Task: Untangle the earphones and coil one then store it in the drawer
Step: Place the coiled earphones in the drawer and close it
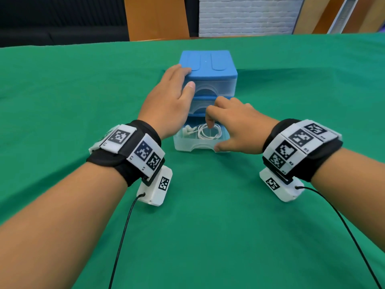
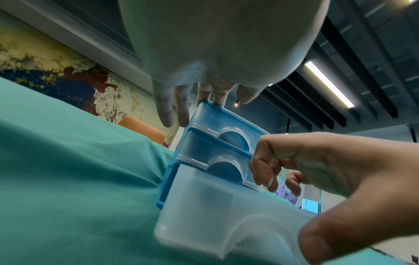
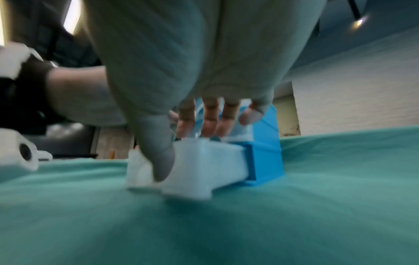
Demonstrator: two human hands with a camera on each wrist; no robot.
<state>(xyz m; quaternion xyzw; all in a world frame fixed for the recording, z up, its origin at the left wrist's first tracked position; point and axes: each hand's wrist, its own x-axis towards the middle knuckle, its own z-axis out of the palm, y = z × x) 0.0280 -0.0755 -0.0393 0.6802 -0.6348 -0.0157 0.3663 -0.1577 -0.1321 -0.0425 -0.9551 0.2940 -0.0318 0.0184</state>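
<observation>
A blue three-drawer unit [image 1: 208, 65] stands on the green cloth. Its clear bottom drawer [image 1: 187, 146] is pulled out toward me. White earphones [image 1: 208, 132] lie coiled inside it, buds at the left. My left hand [image 1: 168, 97] rests on the unit's top left corner, fingers flat on the lid and thumb against the top drawer's front. My right hand [image 1: 233, 124] hovers over the open drawer. Its index finger points down into the coil and its thumb touches the drawer's front wall [image 3: 204, 161]. In the left wrist view the drawer [image 2: 215, 215] looks frosted and the earphones are hidden.
Green cloth [image 1: 208, 226] covers the whole table, with open cloth on both sides of the unit. Black cables [image 1: 123, 236] trail from the wrist cameras toward me. Behind the table's far edge stand an orange panel [image 1: 156, 17] and a white brick wall [image 1: 245, 15].
</observation>
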